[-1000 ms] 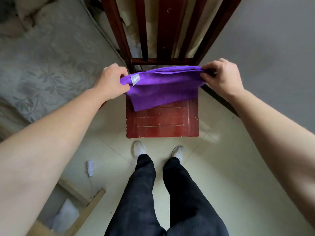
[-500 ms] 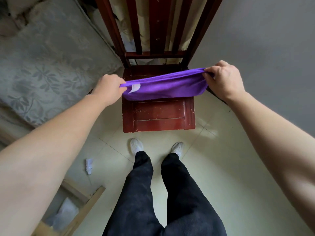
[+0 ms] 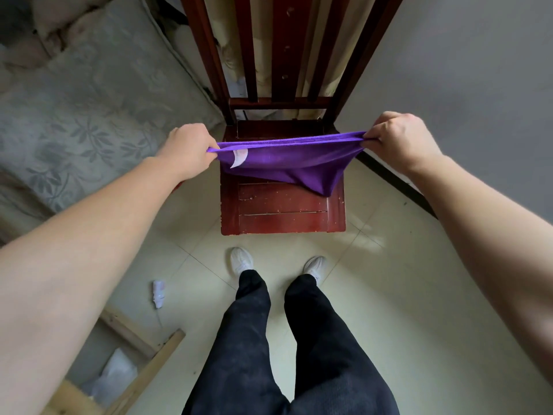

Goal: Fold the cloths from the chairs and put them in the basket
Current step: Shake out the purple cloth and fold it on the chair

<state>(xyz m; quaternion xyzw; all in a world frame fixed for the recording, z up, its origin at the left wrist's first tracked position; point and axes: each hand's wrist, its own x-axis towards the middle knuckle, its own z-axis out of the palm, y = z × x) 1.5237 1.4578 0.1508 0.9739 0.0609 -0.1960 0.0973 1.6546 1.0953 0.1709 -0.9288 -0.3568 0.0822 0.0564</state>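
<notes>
Above chair (image 3: pixel 282 211) | L hand (image 3: pixel 188 149) + R hand (image 3: pixel 401 140) pinch cloth (image 3: pixel 287 161) | bed (image 3: pixel 89 121) left

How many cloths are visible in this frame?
1: the purple cloth, held stretched between the left hand and the right hand above the chair seat. Others may lie out of frame.

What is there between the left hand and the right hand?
In the head view, the purple cloth spans from left hand to right hand, over the chair seat.
</notes>
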